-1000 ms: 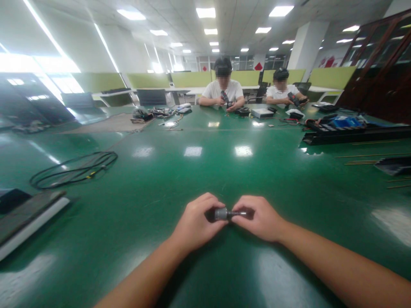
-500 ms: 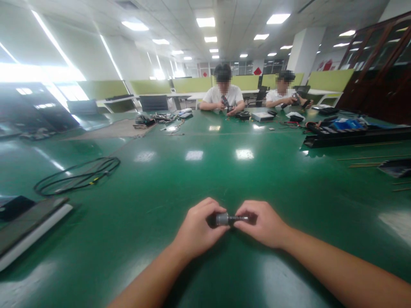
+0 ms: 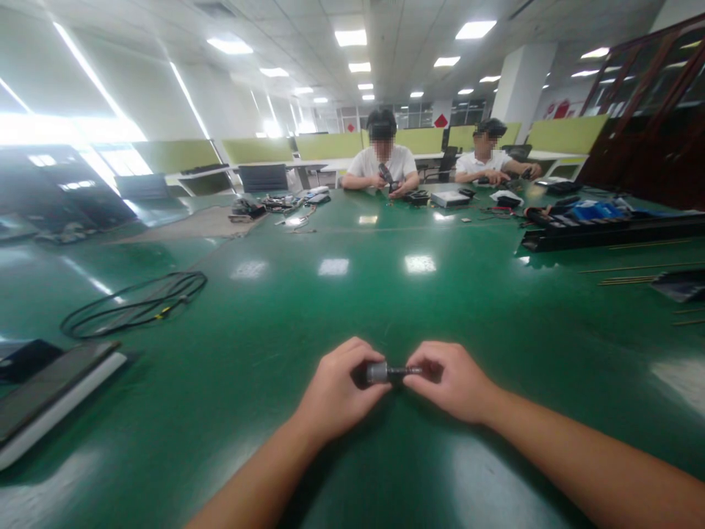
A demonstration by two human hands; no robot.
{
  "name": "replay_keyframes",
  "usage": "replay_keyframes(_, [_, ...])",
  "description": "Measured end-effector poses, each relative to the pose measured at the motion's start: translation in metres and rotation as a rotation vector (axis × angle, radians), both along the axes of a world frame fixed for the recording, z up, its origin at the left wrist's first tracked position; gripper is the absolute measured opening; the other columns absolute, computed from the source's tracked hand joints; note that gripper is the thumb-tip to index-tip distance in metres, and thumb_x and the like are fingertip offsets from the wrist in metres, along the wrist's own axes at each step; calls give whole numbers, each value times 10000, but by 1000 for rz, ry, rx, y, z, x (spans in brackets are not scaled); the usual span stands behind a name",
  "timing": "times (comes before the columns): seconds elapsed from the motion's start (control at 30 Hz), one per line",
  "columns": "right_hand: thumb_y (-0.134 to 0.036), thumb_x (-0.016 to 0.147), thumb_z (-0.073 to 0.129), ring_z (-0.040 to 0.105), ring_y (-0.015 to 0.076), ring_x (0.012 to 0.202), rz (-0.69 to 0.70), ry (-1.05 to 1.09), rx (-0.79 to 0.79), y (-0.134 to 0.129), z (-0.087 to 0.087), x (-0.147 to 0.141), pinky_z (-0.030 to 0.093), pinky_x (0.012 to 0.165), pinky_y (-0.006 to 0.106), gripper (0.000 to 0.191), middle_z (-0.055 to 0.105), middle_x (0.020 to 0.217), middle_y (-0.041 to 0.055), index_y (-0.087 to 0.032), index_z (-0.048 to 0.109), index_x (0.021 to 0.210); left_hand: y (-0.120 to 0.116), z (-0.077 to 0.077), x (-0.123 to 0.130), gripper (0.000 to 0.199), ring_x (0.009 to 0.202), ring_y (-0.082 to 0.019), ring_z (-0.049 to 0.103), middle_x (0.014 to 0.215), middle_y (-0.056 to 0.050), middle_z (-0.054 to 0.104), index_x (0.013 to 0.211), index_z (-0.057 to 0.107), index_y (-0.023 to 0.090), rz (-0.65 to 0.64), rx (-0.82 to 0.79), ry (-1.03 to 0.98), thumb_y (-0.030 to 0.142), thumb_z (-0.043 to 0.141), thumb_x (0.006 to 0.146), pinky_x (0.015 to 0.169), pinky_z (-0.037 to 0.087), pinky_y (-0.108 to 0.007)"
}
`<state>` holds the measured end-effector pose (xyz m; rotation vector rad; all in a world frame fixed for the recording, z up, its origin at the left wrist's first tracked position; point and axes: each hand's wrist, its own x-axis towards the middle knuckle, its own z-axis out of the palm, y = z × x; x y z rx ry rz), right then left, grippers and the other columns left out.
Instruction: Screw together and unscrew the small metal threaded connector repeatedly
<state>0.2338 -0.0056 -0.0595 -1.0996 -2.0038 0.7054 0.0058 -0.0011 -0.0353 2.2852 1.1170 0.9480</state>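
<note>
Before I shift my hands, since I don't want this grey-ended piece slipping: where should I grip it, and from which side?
Probably by the thick grey cylinder, from the left, as your left hand has it: it's wider than the dark shaft, which points towards your right hand. Both run left to right, so pinching across the cylinder should hold.

Gray cylinder (image 3: pixel 377 372) — partly hidden, cabinet (image 3: pixel 653 121) — cut off

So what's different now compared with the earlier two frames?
The right hand has slid slightly away from the left hand along the grey-barrelled tool. The far-right co-worker's hands have shifted. The person's own hands keep their grip; the coiled cable lies as before.
</note>
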Motion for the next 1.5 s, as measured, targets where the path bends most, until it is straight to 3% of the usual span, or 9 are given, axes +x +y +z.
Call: replay_keyframes(1.5, [-230,795,705,569,135,603,-51,8,-63,0,1,0,428,569,239,62,655,679,11,-169,707,785,8,1,-8,191,853,-161,580,910,-17,612,892,619,193,49,17,24,82,691,754,761,452,-281])
